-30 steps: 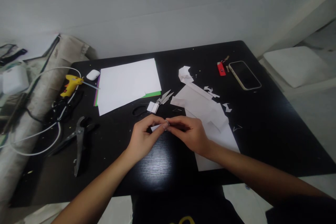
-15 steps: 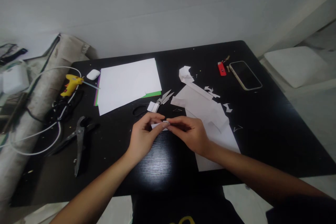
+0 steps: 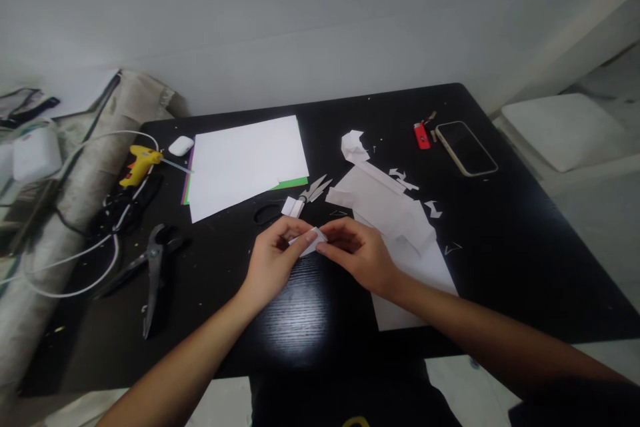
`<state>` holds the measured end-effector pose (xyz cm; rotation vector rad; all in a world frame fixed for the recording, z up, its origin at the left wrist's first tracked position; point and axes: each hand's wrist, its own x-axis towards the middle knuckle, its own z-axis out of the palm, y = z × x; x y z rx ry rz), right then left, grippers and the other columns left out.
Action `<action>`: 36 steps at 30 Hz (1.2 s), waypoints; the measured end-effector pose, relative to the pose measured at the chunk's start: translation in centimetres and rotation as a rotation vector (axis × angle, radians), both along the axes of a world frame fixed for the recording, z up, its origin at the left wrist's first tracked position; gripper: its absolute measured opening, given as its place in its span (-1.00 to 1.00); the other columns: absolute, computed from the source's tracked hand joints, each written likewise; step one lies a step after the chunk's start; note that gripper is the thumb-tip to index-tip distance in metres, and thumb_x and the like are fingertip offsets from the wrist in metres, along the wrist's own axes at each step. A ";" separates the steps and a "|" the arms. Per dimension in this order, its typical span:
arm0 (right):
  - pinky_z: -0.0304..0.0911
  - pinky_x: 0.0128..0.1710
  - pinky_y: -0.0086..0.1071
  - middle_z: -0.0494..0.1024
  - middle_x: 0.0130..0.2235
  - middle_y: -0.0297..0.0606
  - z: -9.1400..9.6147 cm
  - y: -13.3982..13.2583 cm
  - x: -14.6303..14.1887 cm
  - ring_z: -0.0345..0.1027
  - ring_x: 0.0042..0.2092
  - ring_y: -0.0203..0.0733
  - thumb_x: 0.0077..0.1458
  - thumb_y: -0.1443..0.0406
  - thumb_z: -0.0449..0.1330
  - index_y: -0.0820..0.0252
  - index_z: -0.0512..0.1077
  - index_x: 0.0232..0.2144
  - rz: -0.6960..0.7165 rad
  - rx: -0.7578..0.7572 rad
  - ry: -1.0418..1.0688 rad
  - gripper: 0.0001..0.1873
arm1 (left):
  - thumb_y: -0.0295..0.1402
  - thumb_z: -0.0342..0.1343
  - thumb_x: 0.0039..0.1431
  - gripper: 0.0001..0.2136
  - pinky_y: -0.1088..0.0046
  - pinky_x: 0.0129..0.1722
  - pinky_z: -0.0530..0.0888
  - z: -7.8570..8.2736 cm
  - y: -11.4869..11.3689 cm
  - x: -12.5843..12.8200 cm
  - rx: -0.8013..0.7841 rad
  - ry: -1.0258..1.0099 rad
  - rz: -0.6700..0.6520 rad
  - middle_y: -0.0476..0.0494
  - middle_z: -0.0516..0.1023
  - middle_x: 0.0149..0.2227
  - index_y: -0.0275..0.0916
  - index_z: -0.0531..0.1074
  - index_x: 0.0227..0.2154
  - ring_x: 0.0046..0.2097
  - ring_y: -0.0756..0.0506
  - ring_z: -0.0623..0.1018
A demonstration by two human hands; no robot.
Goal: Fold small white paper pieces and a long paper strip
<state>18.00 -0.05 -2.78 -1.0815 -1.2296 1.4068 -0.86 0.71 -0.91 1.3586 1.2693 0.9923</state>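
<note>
A small piece of white paper (image 3: pixel 312 243) is pinched between my two hands above the black table. My left hand (image 3: pixel 276 255) is closed on its left side, thumb lying across the top. On the right edge, my right hand (image 3: pixel 361 253) grips the paper with thumb and fingers, the fingertips partly hidden behind it. Just beyond my hands lie scissors (image 3: pixel 317 188), with a small folded white paper (image 3: pixel 292 207) over part of them. Cut and creased white paper sheets (image 3: pixel 383 203) lie in a loose pile beside my right hand.
White sheets (image 3: pixel 245 160) over coloured paper lie at the back left. A yellow glue gun (image 3: pixel 141 163), a white earbud case (image 3: pixel 181 145) and pliers (image 3: pixel 155 257) are on the left. A red lighter (image 3: pixel 421 136) and a phone (image 3: pixel 467 149) lie at the back right.
The paper between my hands has tilted, so more of its white face shows. My right fingers have shifted slightly along its edge. The view has moved a little.
</note>
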 end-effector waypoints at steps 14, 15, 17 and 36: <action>0.62 -0.20 -0.27 0.75 -0.30 -0.29 0.7 0.3 0.3 0.67 -0.31 -0.14 0.12 0.20 0.44 0.06 0.70 -0.21 -0.031 0.009 -0.034 -0.83 | -0.30 0.30 0.28 -0.81 0.45 -0.18 0.57 0.0 0.1 -0.5 0.163 0.051 -0.071 -0.10 0.66 -0.24 -0.18 0.57 -0.08 -0.24 -0.05 0.63; 0.62 -0.21 -0.28 0.75 -0.29 -0.29 0.6 0.3 0.4 0.67 -0.32 -0.15 0.12 0.20 0.44 0.05 0.70 -0.21 -0.032 0.017 -0.035 -0.83 | -0.31 0.29 0.29 -0.82 0.43 -0.15 0.58 0.0 0.2 -0.6 0.204 0.102 -0.097 -0.12 0.67 -0.20 -0.18 0.59 -0.08 -0.21 -0.06 0.64; 0.62 -0.23 -0.29 0.75 -0.26 -0.29 0.6 0.3 0.4 0.66 -0.32 -0.16 0.13 0.20 0.43 0.04 0.70 -0.19 -0.030 0.029 -0.040 -0.83 | -0.31 0.27 0.32 -0.85 0.42 -0.13 0.58 0.0 0.2 -0.9 0.251 0.184 -0.133 -0.13 0.69 -0.18 -0.17 0.63 -0.11 -0.21 -0.06 0.65; 0.61 -0.17 -0.25 0.76 -0.25 -0.30 0.4 0.4 0.5 0.67 -0.22 -0.09 0.07 0.21 0.48 -0.01 0.71 -0.27 -0.085 0.081 -0.096 -0.88 | -0.27 0.37 0.21 -0.87 0.51 -0.34 0.57 -0.1 0.1 -0.4 0.157 0.063 -0.041 -0.07 0.68 -0.37 -0.20 0.64 -0.26 -0.37 -0.02 0.63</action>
